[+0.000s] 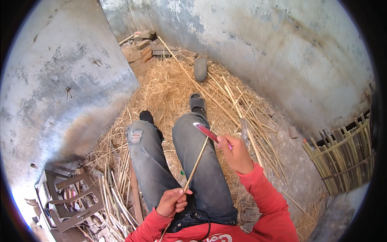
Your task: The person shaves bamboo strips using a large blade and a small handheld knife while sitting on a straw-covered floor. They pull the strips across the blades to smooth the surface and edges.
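Two hands busy: left hand (173, 202) pinches a thin pale strip (196, 163) between thumb and fingers; right hand (235, 154) is wrapped round a knife (207, 131) with a reddish blade. Strip slants up from left hand, over the thigh of the jeans (186, 137), to the blade just left of right hand.

Risks, my read: blade could skid off the strip if pushed hard, and the thigh is right below it. A slip toward left hand could nick the fingers, since the strip points straight at them. Thin strip might flex or snap under pressure because only left hand visibly holds it. A loose pinch could let it roll, giving an uneven cut.

Hard to see: knife handle is mostly covered by right hand; cutting edge direction unclear. Whether blade touches the strip or just crosses in front: can't tell. Strip's upper tip partly behind the blade; lower end runs past left hand, out at the bottom edge. Fine splinters are lost among the straw-like shavings (165, 80) beyond the hands.
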Motion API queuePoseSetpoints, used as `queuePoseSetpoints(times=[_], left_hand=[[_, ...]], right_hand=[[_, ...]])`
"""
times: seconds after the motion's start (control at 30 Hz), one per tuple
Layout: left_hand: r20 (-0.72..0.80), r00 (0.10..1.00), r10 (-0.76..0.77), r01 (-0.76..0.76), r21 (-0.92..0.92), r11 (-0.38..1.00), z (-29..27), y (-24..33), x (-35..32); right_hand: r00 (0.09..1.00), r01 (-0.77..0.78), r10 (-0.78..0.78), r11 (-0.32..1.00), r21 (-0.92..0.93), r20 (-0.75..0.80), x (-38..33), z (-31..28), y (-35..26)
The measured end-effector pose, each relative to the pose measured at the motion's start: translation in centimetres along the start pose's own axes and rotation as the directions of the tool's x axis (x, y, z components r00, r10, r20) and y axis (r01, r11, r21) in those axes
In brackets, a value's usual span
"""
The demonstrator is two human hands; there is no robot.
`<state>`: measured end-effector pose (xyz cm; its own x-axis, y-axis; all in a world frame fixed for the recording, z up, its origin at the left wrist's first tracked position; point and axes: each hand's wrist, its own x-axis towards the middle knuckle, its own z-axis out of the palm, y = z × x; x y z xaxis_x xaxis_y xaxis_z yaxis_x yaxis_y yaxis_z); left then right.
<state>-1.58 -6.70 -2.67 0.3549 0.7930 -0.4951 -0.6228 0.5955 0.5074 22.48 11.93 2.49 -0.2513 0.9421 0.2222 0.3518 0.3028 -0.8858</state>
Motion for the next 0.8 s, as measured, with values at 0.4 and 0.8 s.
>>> queuePoseSetpoints(times=[0.4,0.8], left_hand=[[-0.090,0.985,0.149,-0.126,0.221,0.967,1.6,0.8,2.0],[-0.076,0.990,0.115,-0.097,0.202,0.975,2.2,1.5,2.5]], right_hand=[[0.997,0.013,-0.009,0.999,0.050,-0.073,0.5,0.6,0.5],[0.989,-0.113,0.114,0.993,-0.018,0.096,0.9,0.0,0.3]])
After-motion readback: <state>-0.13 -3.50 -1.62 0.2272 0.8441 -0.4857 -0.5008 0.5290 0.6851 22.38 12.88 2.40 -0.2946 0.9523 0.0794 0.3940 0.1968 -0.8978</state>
